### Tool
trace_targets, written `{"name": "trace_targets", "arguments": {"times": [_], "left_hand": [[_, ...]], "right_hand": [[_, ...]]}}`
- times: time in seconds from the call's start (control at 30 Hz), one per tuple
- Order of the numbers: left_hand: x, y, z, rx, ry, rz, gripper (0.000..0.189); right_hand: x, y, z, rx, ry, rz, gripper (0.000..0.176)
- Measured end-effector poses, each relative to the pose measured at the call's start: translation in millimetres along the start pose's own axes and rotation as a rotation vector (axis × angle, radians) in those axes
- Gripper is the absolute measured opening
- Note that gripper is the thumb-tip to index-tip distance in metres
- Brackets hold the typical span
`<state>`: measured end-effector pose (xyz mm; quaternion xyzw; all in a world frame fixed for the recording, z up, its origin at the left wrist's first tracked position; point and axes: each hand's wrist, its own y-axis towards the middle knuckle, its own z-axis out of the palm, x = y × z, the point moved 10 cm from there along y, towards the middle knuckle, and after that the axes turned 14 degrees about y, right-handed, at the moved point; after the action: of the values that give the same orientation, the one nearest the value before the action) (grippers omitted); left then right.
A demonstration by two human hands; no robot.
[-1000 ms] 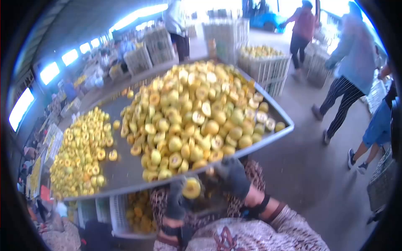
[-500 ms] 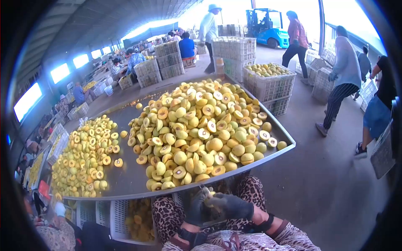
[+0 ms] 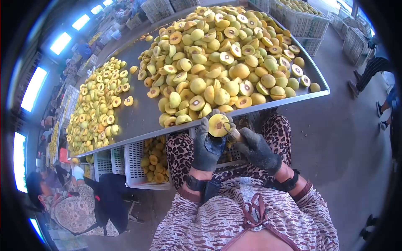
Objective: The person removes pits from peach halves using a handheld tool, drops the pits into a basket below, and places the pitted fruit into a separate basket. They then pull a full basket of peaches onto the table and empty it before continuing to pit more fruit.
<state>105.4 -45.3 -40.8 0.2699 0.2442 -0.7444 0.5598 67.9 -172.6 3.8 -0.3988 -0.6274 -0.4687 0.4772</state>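
Observation:
My left hand [image 3: 208, 146], in a dark glove, is closed around a yellow peach half [image 3: 217, 126]. Its cut face points up, with a brown centre showing. In my right hand [image 3: 258, 151], also gloved, is a pitting tool with a pale handle [image 3: 235, 134] and a curved metal loop. The loop meets the peach half's right edge. Both hands are above my lap, just below the front rim of a metal table [image 3: 251, 109]. A big heap of peach halves [image 3: 209, 62] lies on that table, some with pits in them.
A second pile of peach halves [image 3: 96, 104] lies on the table's left side. Below the rim stands a white crate [image 3: 135, 167] holding fruit. A person [image 3: 83, 205] sits at lower left. Stacked crates [image 3: 307, 25] stand behind the table, and a person's legs [image 3: 372, 71] are at right.
The view has tilted down towards my lap. My hands, close together and blurred before, now show apart, with the peach half's cut face and the tool's loop in sight.

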Motion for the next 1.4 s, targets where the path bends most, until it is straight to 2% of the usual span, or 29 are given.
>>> {"name": "trace_targets", "arguments": {"times": [0.13,0.23,0.3,0.57,0.63,0.83,0.9,1.03,1.13,1.17,1.23,1.3,1.4], "left_hand": [[-4,8,3,0.028,0.13,0.044,0.047],[-12,7,12,-0.02,0.173,0.045,0.047],[-9,9,10,-0.025,0.16,0.018,0.047],[-41,9,14,-0.191,0.35,0.146,0.047],[-53,9,18,-0.222,0.388,0.26,0.047],[-62,18,24,-0.224,0.403,0.315,0.042],[-64,21,30,-0.212,0.509,0.363,0.045],[-62,27,42,-0.178,0.57,0.355,0.048],[-65,16,58,-0.148,0.744,0.468,0.048],[-71,11,68,-0.145,0.864,0.554,0.048],[-66,10,57,-0.167,0.907,0.517,0.048],[-70,6,61,-0.184,0.661,0.498,0.043],[-70,6,64,-0.206,0.701,0.441,0.044]], "right_hand": [[-12,2,1,-0.057,0.035,-0.038,0.016],[-6,10,4,-0.034,0.097,0.09,0.019],[3,15,10,-0.042,0.269,0.043,0.018],[2,25,32,-0.035,0.173,-0.095,0.018],[3,26,36,-0.027,0.159,-0.112,0.017],[0,33,36,-0.038,0.087,-0.214,0.021],[5,33,30,-0.091,0.064,-0.286,0.025],[5,34,21,-0.084,0.101,-0.253,0.032],[8,34,15,-0.024,0.089,-0.298,0.032],[5,36,14,-0.007,0.101,-0.26,0.032],[6,30,17,0.006,0.123,-0.253,0.029],[-13,20,29,0.027,0.331,-0.062,0.028],[-10,15,35,0.016,0.445,-0.018,0.025]]}}
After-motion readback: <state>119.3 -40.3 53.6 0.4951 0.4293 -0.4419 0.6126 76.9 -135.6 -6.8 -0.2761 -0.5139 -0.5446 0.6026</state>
